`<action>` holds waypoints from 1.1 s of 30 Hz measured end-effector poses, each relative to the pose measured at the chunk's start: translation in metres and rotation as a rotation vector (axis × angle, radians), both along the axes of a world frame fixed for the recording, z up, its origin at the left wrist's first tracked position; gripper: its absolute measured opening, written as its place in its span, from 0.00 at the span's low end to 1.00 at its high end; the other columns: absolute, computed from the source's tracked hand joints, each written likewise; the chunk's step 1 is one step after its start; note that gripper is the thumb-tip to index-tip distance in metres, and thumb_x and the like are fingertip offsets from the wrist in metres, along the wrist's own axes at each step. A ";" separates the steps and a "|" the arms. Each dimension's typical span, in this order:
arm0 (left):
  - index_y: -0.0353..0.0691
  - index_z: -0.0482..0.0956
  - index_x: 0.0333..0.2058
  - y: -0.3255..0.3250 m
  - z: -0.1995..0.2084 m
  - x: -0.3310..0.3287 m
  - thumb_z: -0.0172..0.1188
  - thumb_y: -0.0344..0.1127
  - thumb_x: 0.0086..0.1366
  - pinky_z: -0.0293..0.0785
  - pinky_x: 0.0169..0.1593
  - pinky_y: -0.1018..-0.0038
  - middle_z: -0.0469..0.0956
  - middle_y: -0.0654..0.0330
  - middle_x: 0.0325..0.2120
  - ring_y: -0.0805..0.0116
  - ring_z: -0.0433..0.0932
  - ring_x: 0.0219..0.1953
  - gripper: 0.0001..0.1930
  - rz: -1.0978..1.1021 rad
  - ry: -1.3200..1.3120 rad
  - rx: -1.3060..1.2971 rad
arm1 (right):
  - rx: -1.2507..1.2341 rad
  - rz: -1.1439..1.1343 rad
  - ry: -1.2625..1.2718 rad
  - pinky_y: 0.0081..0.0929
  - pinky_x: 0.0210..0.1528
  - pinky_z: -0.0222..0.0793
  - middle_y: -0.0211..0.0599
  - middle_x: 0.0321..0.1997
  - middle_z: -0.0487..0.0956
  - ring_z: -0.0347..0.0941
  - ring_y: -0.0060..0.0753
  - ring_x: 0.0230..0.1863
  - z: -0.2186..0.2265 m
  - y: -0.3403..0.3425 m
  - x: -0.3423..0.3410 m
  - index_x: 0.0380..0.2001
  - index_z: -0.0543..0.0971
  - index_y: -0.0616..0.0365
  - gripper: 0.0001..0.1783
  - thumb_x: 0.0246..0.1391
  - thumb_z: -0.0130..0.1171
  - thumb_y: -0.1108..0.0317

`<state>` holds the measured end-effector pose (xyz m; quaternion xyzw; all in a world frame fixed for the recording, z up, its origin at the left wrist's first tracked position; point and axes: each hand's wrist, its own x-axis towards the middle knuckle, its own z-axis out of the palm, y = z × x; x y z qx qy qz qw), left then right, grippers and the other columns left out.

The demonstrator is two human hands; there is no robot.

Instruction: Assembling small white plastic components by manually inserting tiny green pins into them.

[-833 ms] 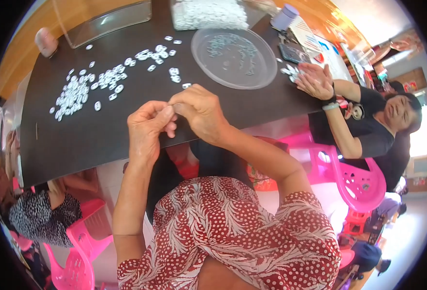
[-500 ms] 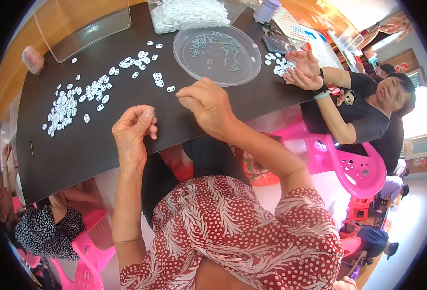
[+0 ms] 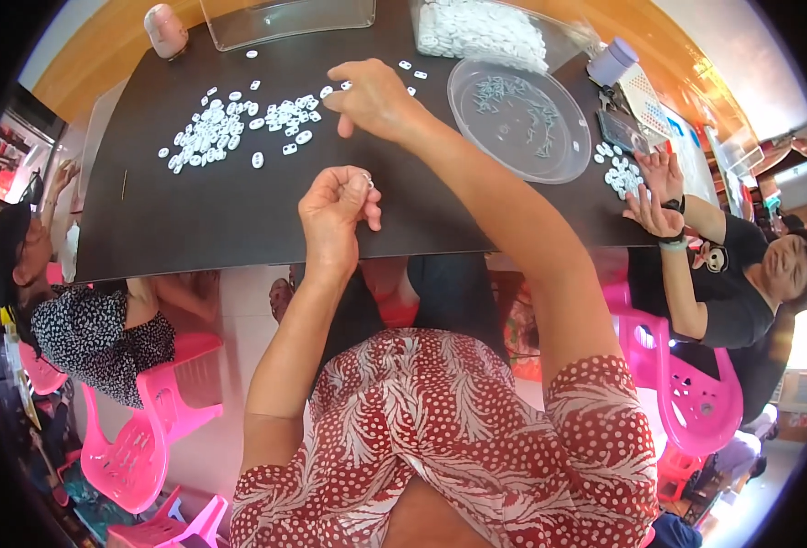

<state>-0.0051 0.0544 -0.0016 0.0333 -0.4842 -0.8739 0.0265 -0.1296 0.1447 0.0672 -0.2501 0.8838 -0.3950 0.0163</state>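
My left hand (image 3: 335,215) is over the near part of the dark table, closed in a pinch. A tiny pale bit shows at its fingertips, too small to name. Further away, my right hand (image 3: 376,99) reaches across the table with thumb and fingers apart, and nothing shows in it. Beside its fingertips lie small white oval pieces with two dark marks. More of these white pieces (image 3: 210,132) lie scattered in a loose pile to the left, with a smaller cluster (image 3: 291,115) closer to my right hand.
A round clear tray (image 3: 563,164) with small grey-green parts stands right of my right arm. Behind it is a clear box of white pieces (image 3: 481,32). A co-worker's hands (image 3: 659,196) are near another white pile (image 3: 622,175). A pink container (image 3: 166,32) stands far left.
My right hand has moved away from me and left, from above bare table to the white pieces. My left hand keeps its pinch. The whole view has turned and shifted.
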 end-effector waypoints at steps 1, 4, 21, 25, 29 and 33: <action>0.32 0.72 0.32 -0.001 -0.001 0.000 0.55 0.30 0.63 0.68 0.21 0.80 0.74 0.58 0.22 0.75 0.70 0.18 0.06 0.007 0.004 -0.001 | -0.093 -0.012 -0.017 0.26 0.34 0.69 0.44 0.17 0.78 0.76 0.31 0.25 -0.002 0.006 0.008 0.46 0.73 0.70 0.24 0.45 0.53 0.66; 0.32 0.73 0.33 -0.005 -0.003 0.004 0.54 0.29 0.63 0.68 0.22 0.80 0.74 0.58 0.22 0.75 0.70 0.19 0.05 -0.008 0.005 -0.017 | -0.133 -0.015 0.168 0.24 0.32 0.68 0.41 0.20 0.78 0.73 0.26 0.24 -0.015 0.049 0.039 0.38 0.77 0.67 0.15 0.46 0.54 0.69; 0.32 0.74 0.33 -0.003 -0.003 0.006 0.56 0.30 0.62 0.68 0.22 0.81 0.75 0.59 0.22 0.76 0.71 0.19 0.06 -0.061 0.039 -0.062 | 0.320 -0.384 0.101 0.28 0.33 0.68 0.43 0.27 0.80 0.76 0.36 0.29 -0.021 0.225 0.034 0.29 0.80 0.61 0.10 0.39 0.60 0.73; 0.32 0.73 0.34 -0.005 -0.003 0.006 0.56 0.30 0.62 0.68 0.23 0.80 0.74 0.59 0.24 0.76 0.70 0.20 0.06 -0.066 0.048 -0.074 | 0.531 -0.244 0.321 0.36 0.36 0.68 0.44 0.27 0.79 0.74 0.45 0.34 -0.028 0.224 0.017 0.26 0.80 0.57 0.07 0.38 0.59 0.71; 0.32 0.73 0.34 -0.002 -0.002 0.006 0.56 0.30 0.62 0.68 0.23 0.80 0.74 0.59 0.24 0.76 0.70 0.20 0.06 -0.064 0.049 -0.082 | 0.690 -0.193 0.416 0.41 0.36 0.69 0.43 0.25 0.78 0.72 0.51 0.35 -0.034 0.225 0.013 0.21 0.79 0.54 0.03 0.39 0.55 0.72; 0.32 0.73 0.34 -0.001 -0.002 0.006 0.55 0.29 0.63 0.68 0.24 0.81 0.74 0.59 0.24 0.76 0.70 0.20 0.06 -0.062 0.064 -0.104 | 0.728 -0.153 0.426 0.42 0.36 0.69 0.45 0.24 0.77 0.72 0.52 0.34 -0.038 0.229 0.004 0.19 0.77 0.57 0.03 0.39 0.55 0.71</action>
